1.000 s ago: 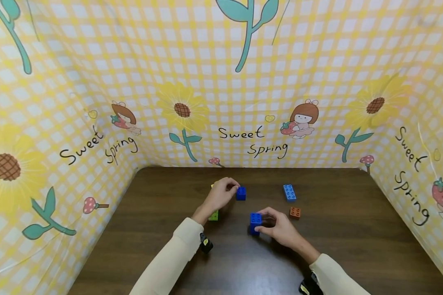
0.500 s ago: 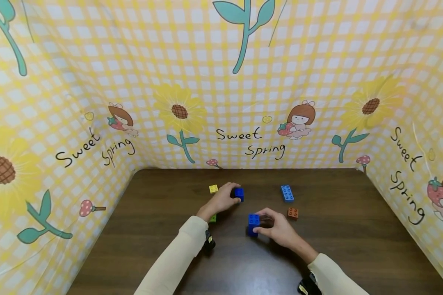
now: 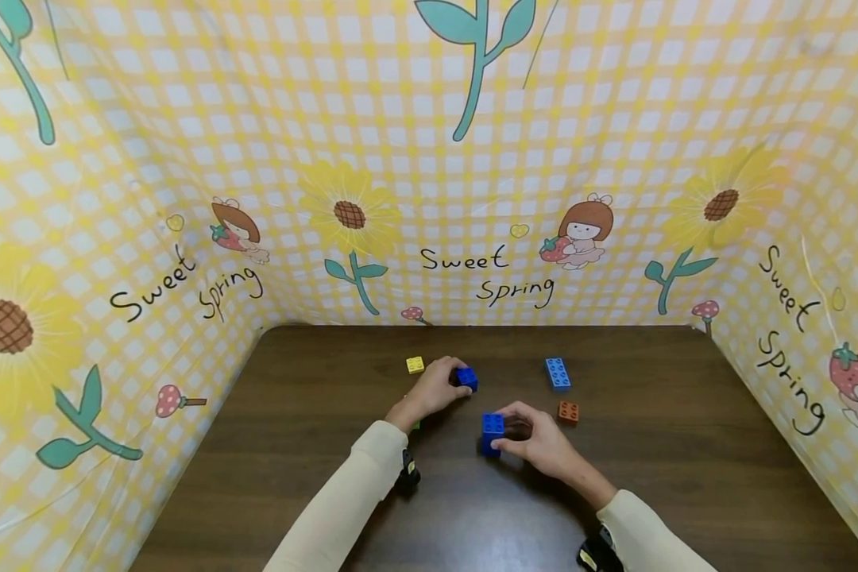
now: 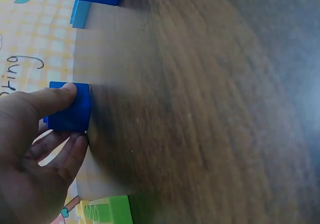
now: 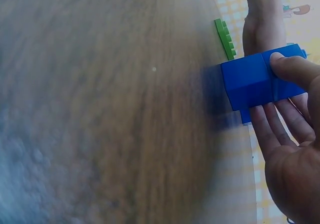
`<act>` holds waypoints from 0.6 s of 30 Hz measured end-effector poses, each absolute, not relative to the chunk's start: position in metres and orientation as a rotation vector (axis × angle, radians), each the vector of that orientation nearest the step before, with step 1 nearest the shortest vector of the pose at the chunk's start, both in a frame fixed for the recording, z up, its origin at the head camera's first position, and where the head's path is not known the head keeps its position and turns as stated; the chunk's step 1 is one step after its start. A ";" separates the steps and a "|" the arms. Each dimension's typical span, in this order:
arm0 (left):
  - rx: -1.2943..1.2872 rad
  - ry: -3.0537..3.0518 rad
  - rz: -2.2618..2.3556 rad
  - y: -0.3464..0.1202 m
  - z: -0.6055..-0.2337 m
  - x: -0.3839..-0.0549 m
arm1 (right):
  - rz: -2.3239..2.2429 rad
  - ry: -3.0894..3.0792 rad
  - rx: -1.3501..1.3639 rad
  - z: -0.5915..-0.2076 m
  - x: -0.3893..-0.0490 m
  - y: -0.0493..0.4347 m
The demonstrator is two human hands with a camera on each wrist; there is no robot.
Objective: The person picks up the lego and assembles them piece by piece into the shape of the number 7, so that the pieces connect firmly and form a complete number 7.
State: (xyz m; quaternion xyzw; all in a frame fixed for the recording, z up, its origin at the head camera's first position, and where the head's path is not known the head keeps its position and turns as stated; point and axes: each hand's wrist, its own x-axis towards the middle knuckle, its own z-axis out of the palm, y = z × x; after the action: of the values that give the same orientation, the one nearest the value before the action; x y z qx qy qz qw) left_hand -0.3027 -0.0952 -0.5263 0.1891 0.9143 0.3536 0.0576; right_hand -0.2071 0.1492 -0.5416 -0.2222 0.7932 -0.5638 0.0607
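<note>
My left hand (image 3: 436,385) pinches a small blue toy brick (image 3: 467,380) near the middle of the table. In the left wrist view the thumb lies on one face of this blue brick (image 4: 70,106) and the fingers on the opposite side. Closer to me, my right hand (image 3: 539,441) grips an upright stack of two blue bricks (image 3: 492,434) between thumb and fingers. The joint between the two shows in the stack (image 5: 250,76) in the right wrist view, where part of another blue piece (image 5: 245,116) peeks out from behind.
Behind the left hand lies a yellow brick (image 3: 415,365). A green brick (image 3: 416,425) is mostly hidden by the left wrist. To the right are a light blue brick (image 3: 557,373) and an orange-brown brick (image 3: 568,412). Patterned cloth (image 3: 472,199) surrounds the wooden table (image 3: 314,381).
The left hand has shifted right and taken a fuller hold of the small blue brick, which is now slightly turned. The yellow brick has come into full view. The right hand stays still.
</note>
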 end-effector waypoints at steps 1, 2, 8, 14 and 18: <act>0.569 2.771 1.074 -0.095 -0.526 -0.303 | -1.708 2.396 -0.673 -0.542 -0.207 0.149; 0.564 2.769 1.078 -0.095 -0.526 -0.302 | -1.709 2.393 -0.680 -0.541 -0.207 0.149; 0.569 2.765 1.088 -0.092 -0.527 -0.301 | -1.700 2.426 -0.720 -0.540 -0.206 0.150; 0.557 2.763 1.107 -0.095 -0.525 -0.298 | -1.658 2.469 -0.707 -0.541 -0.207 0.148; 0.581 2.742 1.139 -0.097 -0.521 -0.296 | -1.650 2.487 -0.729 -0.541 -0.208 0.148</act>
State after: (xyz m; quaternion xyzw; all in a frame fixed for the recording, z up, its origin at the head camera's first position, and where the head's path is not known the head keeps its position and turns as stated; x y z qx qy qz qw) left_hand -0.2962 -0.0968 -0.5208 0.1918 0.9048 0.3758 0.0580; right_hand -0.2077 0.1481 -0.5410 -0.2371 0.8090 -0.5367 0.0344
